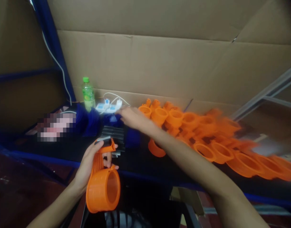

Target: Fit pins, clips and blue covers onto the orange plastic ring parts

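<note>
My left hand [88, 161] is closed around the ribbed grip of an orange plastic tape dispenser [101, 191]. The dispenser's wide round hub hangs below the hand; a dark piece with a pale strip lies across its upper end under my thumb. My right hand [128, 116] reaches across the table to some dark blue pieces [112, 119] beside the power strip. Its fingertips are blurred, so whether it grips anything cannot be made out. Between the hands lies a row of dark grey strips [115, 134].
Rows of orange dispensers [175, 117] stretch along the right of the black table [138, 161], below my right forearm. At the back stand a green-capped bottle [88, 95] and a white power strip [107, 107] with plugged cables. A cardboard wall [159, 63] closes off the rear.
</note>
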### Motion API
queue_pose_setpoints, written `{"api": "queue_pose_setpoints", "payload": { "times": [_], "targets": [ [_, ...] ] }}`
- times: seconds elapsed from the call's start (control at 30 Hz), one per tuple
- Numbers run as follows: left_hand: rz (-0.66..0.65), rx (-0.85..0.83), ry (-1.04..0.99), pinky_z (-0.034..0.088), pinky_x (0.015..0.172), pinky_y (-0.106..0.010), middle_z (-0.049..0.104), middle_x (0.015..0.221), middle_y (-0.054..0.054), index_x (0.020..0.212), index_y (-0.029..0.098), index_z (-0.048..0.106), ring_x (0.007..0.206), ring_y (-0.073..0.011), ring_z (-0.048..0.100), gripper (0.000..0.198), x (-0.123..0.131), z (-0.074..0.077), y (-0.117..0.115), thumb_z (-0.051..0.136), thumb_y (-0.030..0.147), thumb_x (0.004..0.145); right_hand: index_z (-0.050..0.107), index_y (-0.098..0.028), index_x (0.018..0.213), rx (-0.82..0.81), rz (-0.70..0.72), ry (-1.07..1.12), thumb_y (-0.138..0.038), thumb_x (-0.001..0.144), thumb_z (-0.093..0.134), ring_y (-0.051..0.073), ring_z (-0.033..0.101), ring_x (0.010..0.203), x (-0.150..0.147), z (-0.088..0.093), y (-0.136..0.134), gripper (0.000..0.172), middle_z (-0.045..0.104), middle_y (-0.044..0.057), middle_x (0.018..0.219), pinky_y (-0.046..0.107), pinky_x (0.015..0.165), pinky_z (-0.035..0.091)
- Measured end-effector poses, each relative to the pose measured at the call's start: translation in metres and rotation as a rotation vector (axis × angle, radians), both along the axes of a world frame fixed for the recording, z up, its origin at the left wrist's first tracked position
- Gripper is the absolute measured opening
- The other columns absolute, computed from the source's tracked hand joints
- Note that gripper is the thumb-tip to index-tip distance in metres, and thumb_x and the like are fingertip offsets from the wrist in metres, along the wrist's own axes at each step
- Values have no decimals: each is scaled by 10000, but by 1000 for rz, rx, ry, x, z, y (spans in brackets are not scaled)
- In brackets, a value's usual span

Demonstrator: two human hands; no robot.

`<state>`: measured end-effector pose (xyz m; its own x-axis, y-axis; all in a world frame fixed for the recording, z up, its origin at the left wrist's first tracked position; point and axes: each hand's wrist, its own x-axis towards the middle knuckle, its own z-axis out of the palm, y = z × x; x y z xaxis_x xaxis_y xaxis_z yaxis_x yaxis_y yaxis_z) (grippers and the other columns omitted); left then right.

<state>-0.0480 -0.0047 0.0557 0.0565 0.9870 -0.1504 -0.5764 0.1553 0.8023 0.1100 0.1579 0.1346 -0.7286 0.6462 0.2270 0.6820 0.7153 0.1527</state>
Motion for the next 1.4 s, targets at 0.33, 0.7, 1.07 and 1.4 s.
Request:
{"api": "queue_pose_setpoints", "payload": {
  "times": [0.33, 0.7, 1.07, 1.4],
  "targets": [
    [5, -10, -9, 624, 614, -386, 586, 527, -1, 988, 127, 701, 452, -126, 542, 385, -3, 4, 0, 641, 485, 859, 674, -88, 1052, 41, -27, -149, -61, 910, 474, 266, 621, 1058, -19, -25, 33, 246, 668, 199, 1115, 341, 830, 468],
    [14, 5, -18, 628, 660, -420, 591, 574, 8, 1056, 131, 670, 473, -117, 532, 361, -2, 2, 0, 612, 451, 900, 688, -75, 1014, 14, -61, -69, -43, 902, 478, 264, 629, 1074, -17, -26, 38, 240, 666, 208, 1137, 333, 856, 482],
    [53, -13, -68, 617, 638, -368, 690, 739, -66, 1119, 108, 653, 587, -199, 684, 414, -6, 4, 2, 600, 460, 907, 736, -167, 1088, -238, -35, 479, -296, 962, 584, 117, 686, 842, 5, 1, -25, 236, 749, 51, 989, 220, 754, 531],
    [145, -71, -61, 630, 705, -448, 718, 1187, -167, 1229, 164, 613, 736, -261, 756, 408, 0, 5, 1, 629, 406, 902, 773, -161, 915, -384, 17, 989, -217, 846, 718, 63, 587, 586, 12, -18, -106, 104, 752, 17, 829, 170, 528, 448]
  ]
}}
